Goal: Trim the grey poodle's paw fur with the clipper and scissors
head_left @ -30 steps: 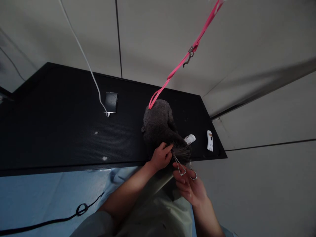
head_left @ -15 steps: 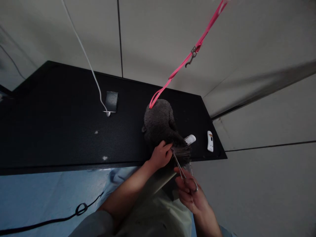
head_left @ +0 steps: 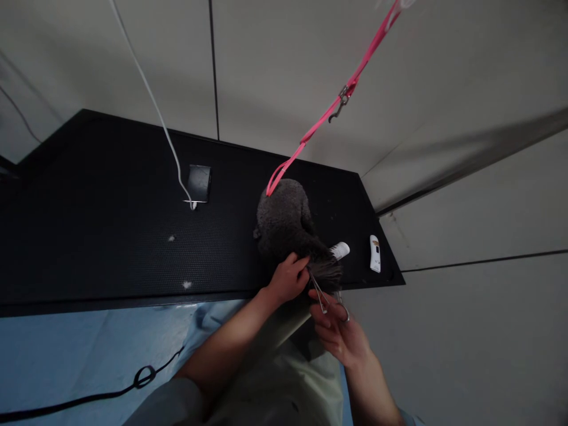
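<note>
Grey curly-coated animal (head_left: 284, 213) is resting on black table (head_left: 110, 207) at near edge, R of centre; exact pose hard to tell. Longer, straighter hair is fanning out at its near R end.

L hand (head_left: 288, 280) is touching coat at base of that hair, index finger pointing R; can't tell if fingers are pinching. R hand (head_left: 337, 331) is closing its fingers round scissors (head_left: 315, 285), handles in grip, tips reaching hair just beside L fingers. Can't tell if blades are parted.

Pink lead (head_left: 319, 121) w/ metal clip (head_left: 341, 105) is slanting down from upper R, loop end meeting animal's far end; can't tell if it's going round.

White cylinder (head_left: 341, 250) is lying just beside hair, partly hidden. White handheld device (head_left: 375, 254) is lying nr table's R end. On L, white cable (head_left: 151, 89) is running to dark flat device (head_left: 199, 183); two pale tufts (head_left: 187, 285) are lying nearer. Black cord (head_left: 89, 397) is trailing over blue floor (head_left: 66, 349).
</note>
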{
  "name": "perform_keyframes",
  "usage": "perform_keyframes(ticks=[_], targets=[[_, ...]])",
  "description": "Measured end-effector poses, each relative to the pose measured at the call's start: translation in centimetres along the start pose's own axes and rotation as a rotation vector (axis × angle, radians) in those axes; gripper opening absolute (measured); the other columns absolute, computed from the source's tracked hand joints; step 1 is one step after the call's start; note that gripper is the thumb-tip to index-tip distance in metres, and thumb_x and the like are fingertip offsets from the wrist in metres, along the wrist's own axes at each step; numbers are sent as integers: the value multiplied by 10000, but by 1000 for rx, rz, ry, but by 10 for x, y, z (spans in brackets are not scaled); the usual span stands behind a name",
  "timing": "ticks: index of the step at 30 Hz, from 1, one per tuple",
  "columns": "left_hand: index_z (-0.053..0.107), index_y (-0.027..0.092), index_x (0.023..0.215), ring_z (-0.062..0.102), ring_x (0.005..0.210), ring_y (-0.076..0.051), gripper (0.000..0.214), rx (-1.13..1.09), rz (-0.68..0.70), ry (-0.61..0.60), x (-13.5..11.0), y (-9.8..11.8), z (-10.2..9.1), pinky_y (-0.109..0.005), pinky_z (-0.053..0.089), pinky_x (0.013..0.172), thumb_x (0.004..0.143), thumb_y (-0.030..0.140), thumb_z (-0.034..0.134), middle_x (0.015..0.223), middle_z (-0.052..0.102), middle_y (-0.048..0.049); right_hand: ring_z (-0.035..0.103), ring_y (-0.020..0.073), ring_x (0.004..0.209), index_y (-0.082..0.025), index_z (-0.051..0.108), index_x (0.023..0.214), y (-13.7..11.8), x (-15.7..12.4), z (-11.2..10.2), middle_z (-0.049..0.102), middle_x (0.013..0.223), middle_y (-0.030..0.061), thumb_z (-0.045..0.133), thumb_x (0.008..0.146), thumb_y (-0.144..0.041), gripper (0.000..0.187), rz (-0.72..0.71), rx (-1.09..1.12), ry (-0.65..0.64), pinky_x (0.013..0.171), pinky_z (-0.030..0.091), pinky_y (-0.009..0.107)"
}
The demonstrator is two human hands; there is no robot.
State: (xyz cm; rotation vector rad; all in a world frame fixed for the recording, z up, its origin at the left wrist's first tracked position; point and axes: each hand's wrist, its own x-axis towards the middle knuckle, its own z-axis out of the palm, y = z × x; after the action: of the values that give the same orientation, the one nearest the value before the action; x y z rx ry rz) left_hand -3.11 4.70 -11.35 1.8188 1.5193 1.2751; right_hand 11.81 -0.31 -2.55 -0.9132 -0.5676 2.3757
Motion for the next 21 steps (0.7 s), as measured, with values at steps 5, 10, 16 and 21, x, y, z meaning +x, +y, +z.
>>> perform_keyframes(ticks=[5,10,16,21], targets=[[633,160,1124,560,733,-153,343,16,-30,-17,2,1,-2,-275,501,702,831,196,458,852,555,-60,119,-10,349,-215,587,1062,3,-4,3,346,557,-106,676,747,-348,353,-50,-103,131,284,86,119],[634,151,1109,570,758,-165,343,-9,-47,-28,4,3,-4,-295,498,732,811,172,465,877,569,-73,112,-10,344,-216,581,1069,10,-21,-2,342,539,-110,699,730,-356,385,-104,-144,162,300,92,135],[565,164,1110,552,886,-167,324,-379,-69,-31,5,4,-14,-309,456,830,796,212,503,983,587,-62,199,14,343,-211,559,1058,2,-15,-24,400,535,-97,705,678,-489,493,-90,-127,-107,303,195,142],[628,148,708,520,712,-138,237,-695,-173,-115,12,1,-24,-278,429,730,781,361,553,694,551,-8,261,15,355,-194,536,1058,-3,29,-42,465,582,-79,674,645,-578,581,-24,-141,-314,310,217,117]])
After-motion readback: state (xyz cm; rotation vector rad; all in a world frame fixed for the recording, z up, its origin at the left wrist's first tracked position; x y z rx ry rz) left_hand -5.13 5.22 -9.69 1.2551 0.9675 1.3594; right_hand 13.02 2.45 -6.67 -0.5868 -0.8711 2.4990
